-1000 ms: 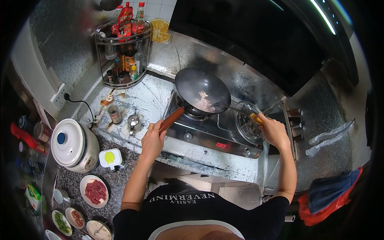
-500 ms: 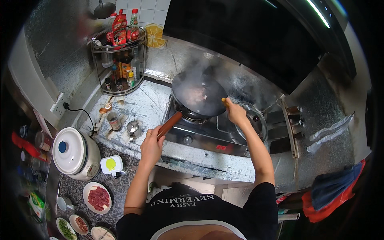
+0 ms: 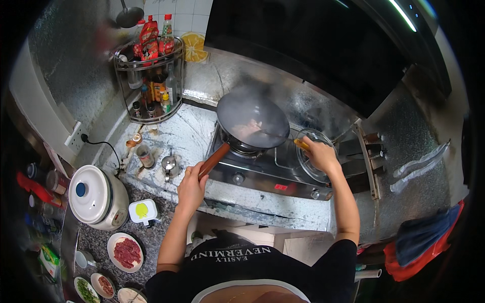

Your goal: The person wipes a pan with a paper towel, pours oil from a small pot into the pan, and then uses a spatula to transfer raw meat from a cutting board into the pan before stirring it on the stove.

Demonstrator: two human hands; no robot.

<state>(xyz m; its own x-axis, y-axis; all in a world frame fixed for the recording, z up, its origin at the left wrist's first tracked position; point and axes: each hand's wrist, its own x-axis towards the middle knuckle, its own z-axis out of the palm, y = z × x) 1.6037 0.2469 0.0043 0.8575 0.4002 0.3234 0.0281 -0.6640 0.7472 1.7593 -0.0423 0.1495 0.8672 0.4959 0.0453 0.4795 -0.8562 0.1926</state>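
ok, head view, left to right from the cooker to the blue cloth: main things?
White cooker → white square container → left grip → black wok → right grip → blue cloth.

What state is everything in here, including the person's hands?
Wok: steaming, food inside
Left hand: closed around the wok's handle
Right hand: closed around a yellow-handled utensil
White cooker: lid on
Meat: looks raw, on a plate
Black cable: plugged into a wall socket
Hood light: lit
Ladle: hanging

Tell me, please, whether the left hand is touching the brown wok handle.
Touching: the head view shows the left hand gripping the near end of the brown wok handle, with no gap visible.
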